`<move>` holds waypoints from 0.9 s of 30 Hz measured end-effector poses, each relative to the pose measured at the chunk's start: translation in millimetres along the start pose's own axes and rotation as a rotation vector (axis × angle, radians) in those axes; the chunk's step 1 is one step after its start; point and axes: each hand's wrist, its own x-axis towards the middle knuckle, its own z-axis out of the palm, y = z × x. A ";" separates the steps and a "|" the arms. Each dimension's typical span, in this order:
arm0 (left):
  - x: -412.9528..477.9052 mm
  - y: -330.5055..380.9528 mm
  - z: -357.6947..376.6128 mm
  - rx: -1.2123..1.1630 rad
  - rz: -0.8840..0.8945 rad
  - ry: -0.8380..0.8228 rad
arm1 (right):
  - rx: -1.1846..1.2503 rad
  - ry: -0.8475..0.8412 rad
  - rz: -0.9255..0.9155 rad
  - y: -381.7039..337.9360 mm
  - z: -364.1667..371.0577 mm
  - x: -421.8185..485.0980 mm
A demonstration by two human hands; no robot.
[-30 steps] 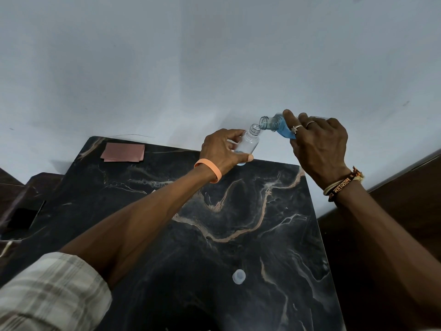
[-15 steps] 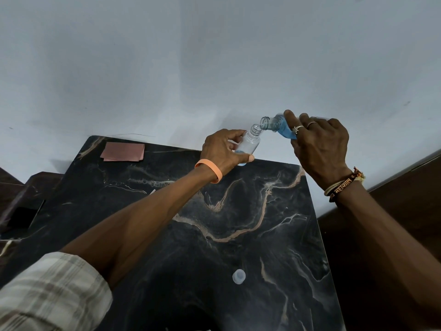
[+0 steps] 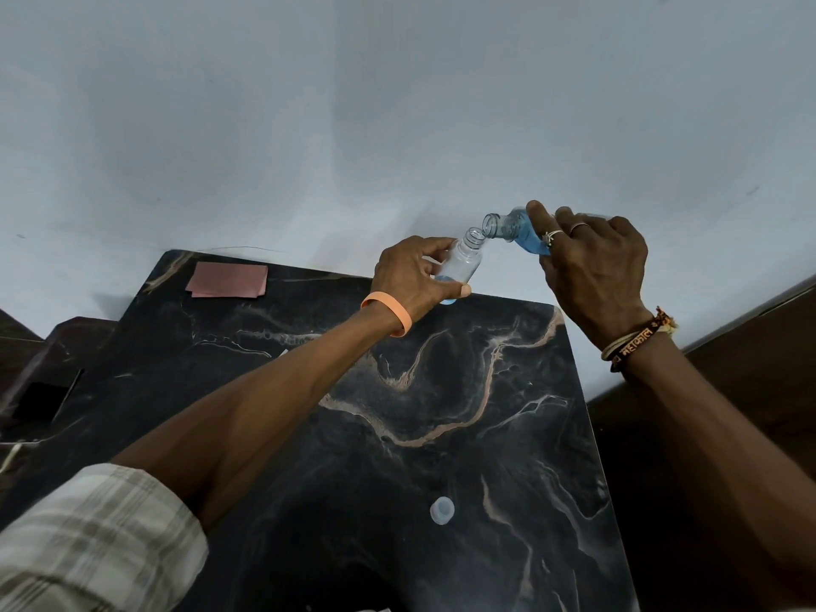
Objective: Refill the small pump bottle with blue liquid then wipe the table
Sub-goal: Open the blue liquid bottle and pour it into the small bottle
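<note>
Presently, the dark marble table [image 3: 441, 435] bears a pink cloth [image 3: 227, 280] at its far left corner. Your right hand [image 3: 596, 276] wraps the tilted supply bottle [image 3: 508, 227], part full of blue liquid. Your left hand [image 3: 410, 276] pinches the small bottle [image 3: 463, 262] low on its body, above the table's far edge, mouth just beside the supply neck. Judged light, thin-walled and smooth: hold mid-body, firmly, without squeezing. A loose cap [image 3: 442, 510] lies near you.

Blue liquid [image 3: 530, 246], black veined table [image 3: 441, 435]
</note>
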 end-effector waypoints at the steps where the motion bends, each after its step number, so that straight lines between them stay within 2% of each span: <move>1: 0.1 0.0 0.0 -0.001 -0.001 -0.001 | -0.004 0.000 0.001 0.1 0.0 0.0; 27: -0.4 -0.2 0.0 0.010 -0.006 0.001 | -0.022 0.018 -0.012 0.3 0.7 1.1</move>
